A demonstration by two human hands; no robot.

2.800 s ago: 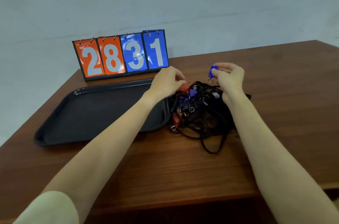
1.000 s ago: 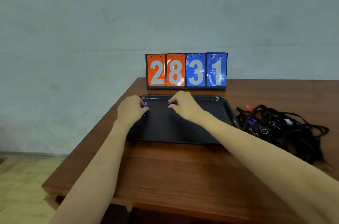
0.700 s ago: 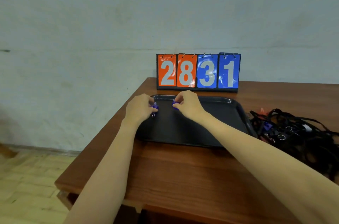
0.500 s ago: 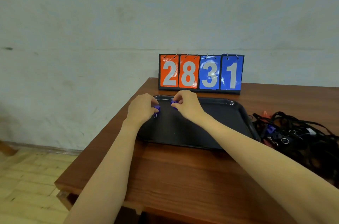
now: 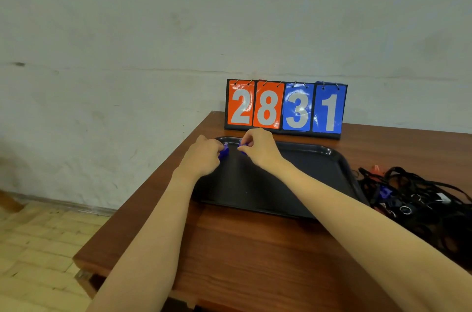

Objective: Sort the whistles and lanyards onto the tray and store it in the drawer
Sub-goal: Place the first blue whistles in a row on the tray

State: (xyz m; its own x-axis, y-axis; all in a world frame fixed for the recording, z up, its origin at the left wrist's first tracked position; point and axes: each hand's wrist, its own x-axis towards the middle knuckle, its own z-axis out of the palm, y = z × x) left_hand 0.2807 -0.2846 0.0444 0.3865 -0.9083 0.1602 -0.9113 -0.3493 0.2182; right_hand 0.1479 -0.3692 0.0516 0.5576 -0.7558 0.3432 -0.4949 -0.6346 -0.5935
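1. a blue whistle sits pinched in the curled fingertips of my left hand, low over the far-left corner of the black tray.
2. a second blue whistle is pinched in the curled fingers of my right hand, just right of the first one, the two close but apart.
3. i cannot tell whether either whistle touches the tray floor.
4. well to the right of my right fingers, off the tray's right edge, lies the black lanyard pile with rings and more whistles tangled in it, on the wooden table.
5. beyond my fingertips, behind the tray, the scoreboard stands upright reading 2831.
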